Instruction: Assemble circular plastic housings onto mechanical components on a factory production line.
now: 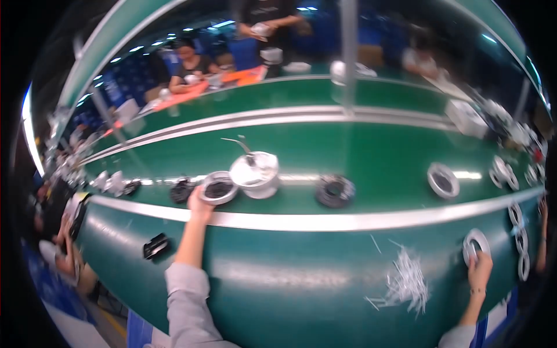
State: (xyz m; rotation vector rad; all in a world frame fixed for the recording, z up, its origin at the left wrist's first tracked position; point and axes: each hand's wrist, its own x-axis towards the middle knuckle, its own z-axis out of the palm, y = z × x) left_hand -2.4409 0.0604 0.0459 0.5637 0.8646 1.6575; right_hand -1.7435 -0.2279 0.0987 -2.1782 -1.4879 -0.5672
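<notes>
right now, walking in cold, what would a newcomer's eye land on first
Probably the loose heap of thin whitish strips, spread on the near green surface toward the right. Next, the widely spread hands: the left hand holds a grey-rimmed round part just beyond the metal rail, beside a white drum-shaped piece, while the right hand grips a pale ring at far right.

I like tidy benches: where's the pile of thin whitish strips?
In the head view, the strip pile lies right of centre on the near green worktop, left of the right hand.
</notes>
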